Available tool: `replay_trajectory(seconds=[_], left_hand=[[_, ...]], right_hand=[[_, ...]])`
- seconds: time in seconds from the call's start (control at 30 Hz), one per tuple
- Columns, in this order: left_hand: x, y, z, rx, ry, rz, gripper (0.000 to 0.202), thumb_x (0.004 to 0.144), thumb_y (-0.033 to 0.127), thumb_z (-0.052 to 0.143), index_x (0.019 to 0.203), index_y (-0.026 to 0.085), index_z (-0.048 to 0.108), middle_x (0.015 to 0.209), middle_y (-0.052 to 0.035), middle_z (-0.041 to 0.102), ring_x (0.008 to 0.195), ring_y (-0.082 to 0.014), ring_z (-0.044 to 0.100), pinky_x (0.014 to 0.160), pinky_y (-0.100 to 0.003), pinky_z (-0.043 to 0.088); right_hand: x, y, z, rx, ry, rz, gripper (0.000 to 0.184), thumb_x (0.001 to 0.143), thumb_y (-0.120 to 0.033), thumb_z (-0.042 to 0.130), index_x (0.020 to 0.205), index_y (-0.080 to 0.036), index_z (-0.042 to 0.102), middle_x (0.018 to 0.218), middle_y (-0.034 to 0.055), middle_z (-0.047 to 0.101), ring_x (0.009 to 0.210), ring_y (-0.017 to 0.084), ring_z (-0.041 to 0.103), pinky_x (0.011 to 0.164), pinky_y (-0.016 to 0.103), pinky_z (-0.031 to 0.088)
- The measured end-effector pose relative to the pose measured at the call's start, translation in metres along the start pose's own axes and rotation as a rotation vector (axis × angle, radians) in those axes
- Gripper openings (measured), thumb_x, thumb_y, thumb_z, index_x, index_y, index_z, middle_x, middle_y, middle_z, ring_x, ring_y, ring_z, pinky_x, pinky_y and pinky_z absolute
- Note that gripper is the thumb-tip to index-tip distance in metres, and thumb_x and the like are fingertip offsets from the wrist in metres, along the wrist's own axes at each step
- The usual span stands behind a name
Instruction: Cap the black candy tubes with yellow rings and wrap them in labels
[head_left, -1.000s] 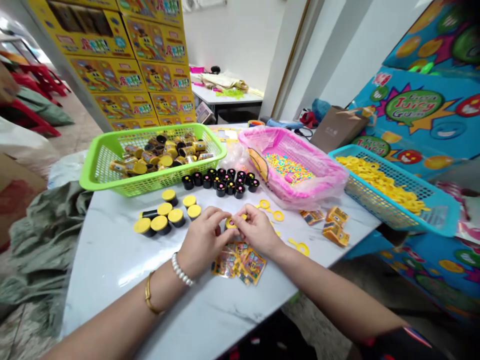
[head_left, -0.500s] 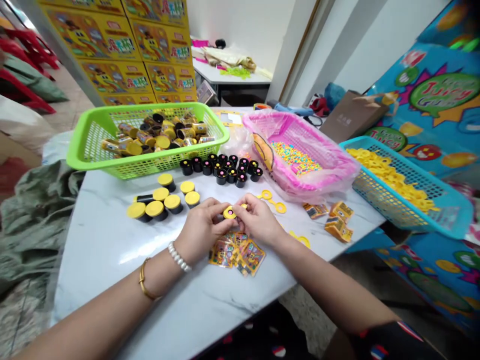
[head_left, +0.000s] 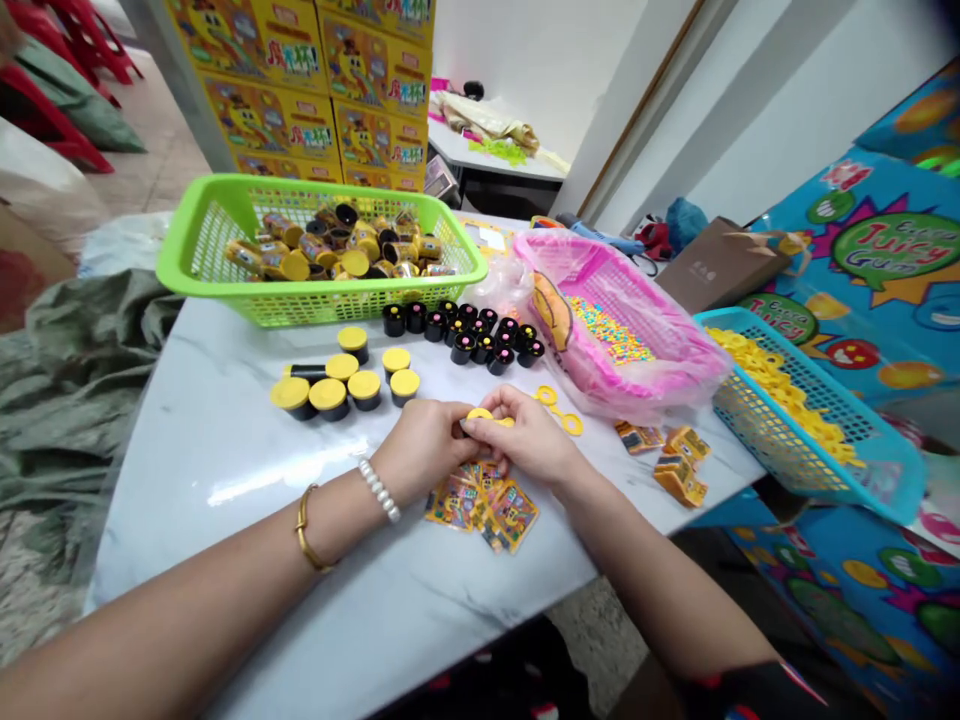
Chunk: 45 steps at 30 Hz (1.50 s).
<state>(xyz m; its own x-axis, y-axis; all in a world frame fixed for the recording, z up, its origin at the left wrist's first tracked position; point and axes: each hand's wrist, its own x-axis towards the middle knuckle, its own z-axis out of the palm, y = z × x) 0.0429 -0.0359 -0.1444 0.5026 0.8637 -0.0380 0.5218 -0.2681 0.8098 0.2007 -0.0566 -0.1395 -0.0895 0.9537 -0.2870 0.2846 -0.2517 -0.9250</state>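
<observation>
My left hand (head_left: 418, 447) and my right hand (head_left: 527, 436) meet above the white marble table (head_left: 217, 480), both pinching a small yellow plastic piece (head_left: 480, 414) that their fingers partly hide. Printed foil sachets (head_left: 481, 510) lie just below them. A yellow double-ring plastic piece (head_left: 559, 411) sits to the right of my right hand. To the left stand black tubs with yellow lids (head_left: 330, 398), and black tubs with dark tops (head_left: 469, 335) are grouped farther ahead. A pearl bracelet and a gold bangle circle my left wrist.
A green basket (head_left: 322, 305) of lidded tubs and a plastic-lined pink basket (head_left: 600, 330) of coloured beads stand at the table's far side. A blue basket (head_left: 795, 420) holds yellow rings at the right edge. Small yellow boxes (head_left: 679, 467) lie near it. Stacked yellow cartons (head_left: 315, 110) rise behind.
The whole scene has shifted in view as my head turned. My hands have closed in around the yellow piece, which now shows less between my fingers.
</observation>
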Motion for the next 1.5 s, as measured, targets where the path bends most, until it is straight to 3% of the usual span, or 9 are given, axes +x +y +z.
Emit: replay_trajectory(seconds=[0.3, 0.5, 0.63, 0.87, 1.03, 1.17, 1.27, 1.37, 1.5], left_hand=[[-0.004, 0.001, 0.002, 0.061, 0.043, -0.002, 0.024, 0.075, 0.03, 0.066, 0.094, 0.016, 0.072, 0.071, -0.0015, 0.071, 0.065, -0.0164, 0.062, 0.056, -0.023, 0.038], [-0.002, -0.001, -0.002, 0.125, 0.072, 0.049, 0.02, 0.072, 0.033, 0.07, 0.083, 0.016, 0.072, 0.061, 0.0007, 0.066, 0.058, -0.0159, 0.057, 0.053, -0.023, 0.035], [0.0, 0.0, -0.004, 0.106, 0.025, 0.043, 0.019, 0.072, 0.035, 0.071, 0.079, 0.017, 0.074, 0.058, 0.0014, 0.064, 0.059, -0.016, 0.057, 0.054, -0.023, 0.034], [0.003, 0.0, -0.01, 0.096, 0.016, 0.048, 0.019, 0.071, 0.034, 0.07, 0.079, 0.017, 0.074, 0.062, -0.0011, 0.066, 0.065, -0.0178, 0.058, 0.056, -0.024, 0.032], [-0.003, -0.005, -0.002, 0.125, 0.064, 0.093, 0.013, 0.072, 0.026, 0.067, 0.078, 0.016, 0.071, 0.06, -0.0013, 0.065, 0.057, -0.0154, 0.056, 0.052, -0.023, 0.031], [-0.003, -0.006, -0.003, 0.108, 0.056, 0.127, 0.014, 0.074, 0.029, 0.065, 0.077, 0.016, 0.071, 0.06, -0.0003, 0.065, 0.057, -0.0145, 0.055, 0.052, -0.022, 0.032], [-0.003, -0.006, -0.005, 0.099, 0.021, 0.14, 0.018, 0.077, 0.031, 0.063, 0.081, 0.017, 0.073, 0.059, 0.0005, 0.064, 0.056, -0.0146, 0.054, 0.053, -0.022, 0.033], [-0.003, -0.007, -0.004, 0.114, -0.009, 0.134, 0.02, 0.079, 0.03, 0.061, 0.088, 0.018, 0.073, 0.061, 0.0006, 0.065, 0.058, -0.0153, 0.057, 0.054, -0.023, 0.035], [-0.002, -0.007, -0.001, 0.202, -0.003, 0.116, 0.019, 0.08, 0.03, 0.06, 0.09, 0.017, 0.07, 0.068, -0.0028, 0.069, 0.064, -0.0181, 0.062, 0.056, -0.025, 0.037]], right_hand=[[0.014, 0.0, -0.007, 0.047, -0.192, 0.052, 0.027, 0.079, -0.033, 0.069, 0.081, -0.02, 0.046, 0.043, -0.0094, 0.054, 0.031, 0.008, 0.047, 0.033, 0.016, 0.041], [0.018, -0.008, -0.011, 0.054, -0.258, 0.123, 0.018, 0.079, -0.029, 0.063, 0.081, -0.019, 0.048, 0.048, -0.0054, 0.06, 0.04, 0.011, 0.059, 0.044, 0.022, 0.054], [0.024, -0.016, -0.019, 0.018, -0.331, 0.228, 0.016, 0.074, -0.024, 0.067, 0.077, -0.018, 0.052, 0.051, -0.0015, 0.064, 0.04, 0.012, 0.06, 0.043, 0.021, 0.053], [0.026, -0.019, -0.012, -0.044, -0.25, 0.183, 0.018, 0.073, -0.026, 0.071, 0.072, -0.017, 0.056, 0.047, -0.0015, 0.062, 0.038, 0.011, 0.057, 0.037, 0.016, 0.046], [-0.001, -0.008, -0.018, 0.009, -0.138, 0.031, 0.03, 0.078, -0.042, 0.069, 0.086, -0.017, 0.057, 0.06, -0.0008, 0.065, 0.052, 0.011, 0.064, 0.048, 0.02, 0.052], [-0.008, -0.008, -0.033, 0.056, -0.057, -0.054, 0.037, 0.072, -0.044, 0.073, 0.09, -0.014, 0.059, 0.069, 0.001, 0.068, 0.058, 0.009, 0.065, 0.056, 0.019, 0.053], [-0.001, -0.013, -0.035, 0.055, -0.098, -0.031, 0.039, 0.067, -0.042, 0.077, 0.088, -0.014, 0.059, 0.061, -0.0023, 0.065, 0.049, 0.007, 0.059, 0.049, 0.018, 0.048], [0.013, -0.015, -0.027, 0.039, -0.175, 0.026, 0.04, 0.064, -0.04, 0.081, 0.085, -0.016, 0.057, 0.051, -0.0088, 0.055, 0.036, 0.005, 0.044, 0.035, 0.015, 0.032], [0.02, -0.01, -0.014, 0.011, -0.197, 0.046, 0.037, 0.067, -0.038, 0.08, 0.08, -0.019, 0.052, 0.046, -0.0128, 0.045, 0.034, 0.003, 0.033, 0.035, 0.015, 0.021]])
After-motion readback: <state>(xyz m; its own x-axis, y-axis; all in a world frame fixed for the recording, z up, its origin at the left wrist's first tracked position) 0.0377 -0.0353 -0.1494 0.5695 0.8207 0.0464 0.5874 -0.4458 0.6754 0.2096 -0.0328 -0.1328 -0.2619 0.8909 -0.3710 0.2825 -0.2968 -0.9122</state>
